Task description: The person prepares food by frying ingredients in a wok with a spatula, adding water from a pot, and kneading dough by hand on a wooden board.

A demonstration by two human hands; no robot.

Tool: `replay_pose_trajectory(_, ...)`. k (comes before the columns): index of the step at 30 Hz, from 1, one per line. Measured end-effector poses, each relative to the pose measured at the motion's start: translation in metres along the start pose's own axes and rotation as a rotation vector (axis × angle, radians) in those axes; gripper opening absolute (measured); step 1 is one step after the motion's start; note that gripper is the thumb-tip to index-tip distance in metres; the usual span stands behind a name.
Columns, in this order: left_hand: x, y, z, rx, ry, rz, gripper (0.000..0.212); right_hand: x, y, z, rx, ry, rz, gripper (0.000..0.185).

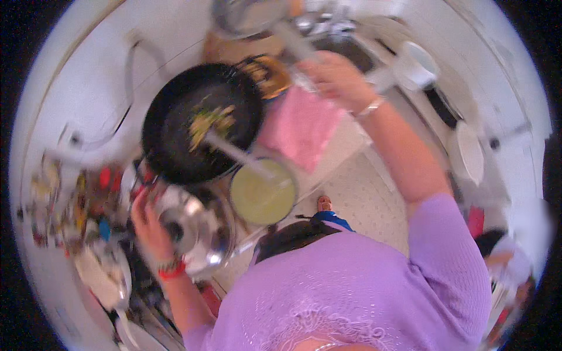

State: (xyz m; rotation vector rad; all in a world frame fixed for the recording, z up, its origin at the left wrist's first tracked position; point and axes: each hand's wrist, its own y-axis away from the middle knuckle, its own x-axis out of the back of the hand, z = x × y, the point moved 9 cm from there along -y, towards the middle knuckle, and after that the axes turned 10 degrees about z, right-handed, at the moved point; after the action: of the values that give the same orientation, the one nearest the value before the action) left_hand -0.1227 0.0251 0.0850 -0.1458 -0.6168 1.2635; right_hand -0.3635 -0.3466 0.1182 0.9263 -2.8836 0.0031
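My right hand [338, 81] is closed around the pale handle [296, 41] of a round pan or strainer [250, 17], too blurred to tell which. Below that hand lies a pink cloth [303, 127]. A black wok [175, 127] holds a small heap of yellow-green food [213, 123]. From the heap a pale utensil handle [237, 153] slants across a round vessel of pale green liquid [263, 206]. My left hand [151, 223] is beside a shiny metal lid [202, 237] with a dark knob, near the wok's lower edge; blur hides whether it grips anything.
Behind the wok stands an orange-brown dish [272, 79] with a dark rack or handle across it. A white pot [417, 66] and a white bowl [465, 151] sit on the right counter. Clutter [79, 202] crowds the left side. Another person [509, 259] is at the far right.
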Motion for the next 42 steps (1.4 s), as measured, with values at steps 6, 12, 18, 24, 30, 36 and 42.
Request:
replay_pose_trajectory(6, -0.04, 0.024, 0.097, 0.002, 0.047, 0.052, 0.031, 0.094, 0.003, 0.047, -0.215, -0.493, -0.064, 0.02)
replay_pose_trajectory(12, -0.131, 0.045, 0.178, -0.035, -0.006, 0.046, 0.033, 0.306, -0.025, 0.104, -0.194, -0.289, 0.331, 0.016)
replay_pose_trajectory(18, -0.218, 0.068, 0.221, -0.182, -0.166, -0.108, 0.03, 0.48, -0.065, 0.155, -0.158, -0.12, 0.685, 0.025)
replay_pose_trajectory(24, -0.249, 0.089, 0.237, -0.094, -0.152, -0.109, 0.03, 0.541, -0.098, 0.194, -0.159, -0.335, 0.736, 0.024)
replay_pose_trajectory(30, -0.226, 0.103, 0.222, -0.027, -0.064, -0.09, 0.031, 0.574, -0.129, 0.233, -0.109, -0.441, 0.69, 0.028)
replay_pose_trajectory(36, -0.168, 0.115, 0.198, -0.023, 0.018, 0.019, 0.032, 0.611, -0.153, 0.261, -0.105, -0.41, 0.507, 0.044)
replay_pose_trajectory(42, -0.071, 0.136, 0.162, 0.031, 0.058, 0.182, 0.036, 0.522, -0.061, 0.264, -0.12, 0.046, 0.779, 0.039)
